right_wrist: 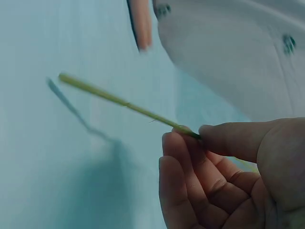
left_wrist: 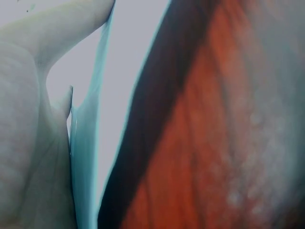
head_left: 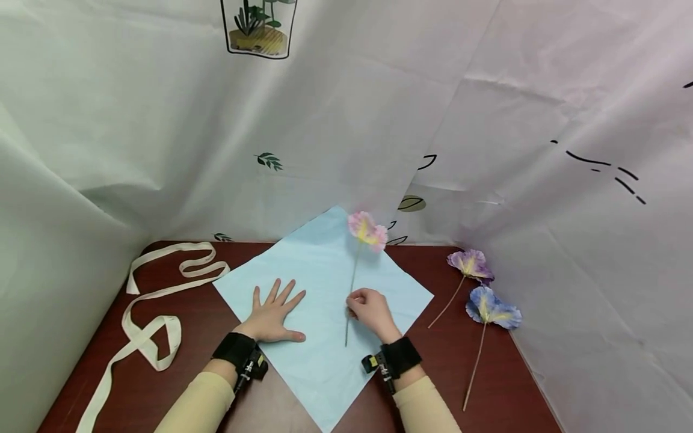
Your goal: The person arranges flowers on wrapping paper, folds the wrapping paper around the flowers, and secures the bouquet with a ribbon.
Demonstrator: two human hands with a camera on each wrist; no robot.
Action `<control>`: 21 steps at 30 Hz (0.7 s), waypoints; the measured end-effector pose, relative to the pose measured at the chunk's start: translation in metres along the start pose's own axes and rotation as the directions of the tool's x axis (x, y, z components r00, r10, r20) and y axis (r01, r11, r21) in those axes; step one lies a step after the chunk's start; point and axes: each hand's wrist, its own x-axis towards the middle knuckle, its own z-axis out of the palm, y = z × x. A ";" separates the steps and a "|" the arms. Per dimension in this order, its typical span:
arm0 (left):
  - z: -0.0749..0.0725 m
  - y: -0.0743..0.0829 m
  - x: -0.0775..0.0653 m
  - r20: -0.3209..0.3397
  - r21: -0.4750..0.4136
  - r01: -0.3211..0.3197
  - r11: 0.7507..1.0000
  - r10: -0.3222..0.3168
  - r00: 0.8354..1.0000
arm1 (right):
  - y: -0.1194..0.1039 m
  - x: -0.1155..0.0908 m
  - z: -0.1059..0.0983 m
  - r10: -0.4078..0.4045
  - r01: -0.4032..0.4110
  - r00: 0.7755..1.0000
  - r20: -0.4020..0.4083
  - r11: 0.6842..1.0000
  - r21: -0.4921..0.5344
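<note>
**Blue sheet point(head_left: 325, 319) beneath both hands, pink flower point(head_left: 368, 231) in R pinch**

Biggest thing: pale printed backdrop point(head_left: 352, 120), hanging beyond both hands & along the sides. Dark red table point(head_left: 203, 319) runs under everything. Sheet lies diamond-wise, one corner toward the person, far corner up past the table's back edge, approx. straight ahead of the hands; that angle prob. leaves a long diagonal to lay a stem along.

Off to the L hand's outer side: white ribbon point(head_left: 143, 340), loose & looped, prob. parked there b/c it'd otherwise clutter the sheet.

L hand point(head_left: 271, 319): palm down, fingers straight & fanned over sheet's left edge, gripping nothing; looks like a paperweight so the sheet doesn't slide. R hand point(head_left: 373, 310): thumb + fingertips pinch the pink flower's thin stem partway down, prob. for fine control of its angle.

Pink bloom sits beyond R hand, nr sheet's far right edge; stem's cut end sticks out back toward the person, btwn the hands. R wrist view: stem & its shadow are apart, so that end seems just off the sheet.

Purple flower point(head_left: 470, 264) & blue flower point(head_left: 492, 310) lie right of R hand, off the sheet, within easy reach.
</note>
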 end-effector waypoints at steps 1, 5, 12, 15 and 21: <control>-0.001 0.000 0.000 -0.001 -0.003 -0.003 1.000 0.003 1.000 | -0.003 0.003 0.008 -0.015 0.015 1.000 0.019 1.000 -0.015; 0.002 -0.003 0.000 0.017 0.021 0.007 1.000 -0.007 1.000 | -0.015 0.015 0.032 -0.029 0.034 0.998 0.060 0.996 -0.078; 0.010 -0.013 0.002 -0.005 0.081 0.015 0.997 -0.015 1.000 | -0.030 0.034 0.057 -0.049 0.060 0.997 0.063 0.981 -0.183; 0.011 -0.012 0.002 -0.013 0.095 0.012 0.995 -0.010 1.000 | -0.035 0.041 0.064 -0.061 0.070 0.997 0.045 0.969 -0.236; 0.002 -0.003 0.000 0.009 0.040 0.005 0.999 -0.005 1.000 | -0.035 0.048 0.073 -0.074 0.074 0.997 0.009 0.955 -0.286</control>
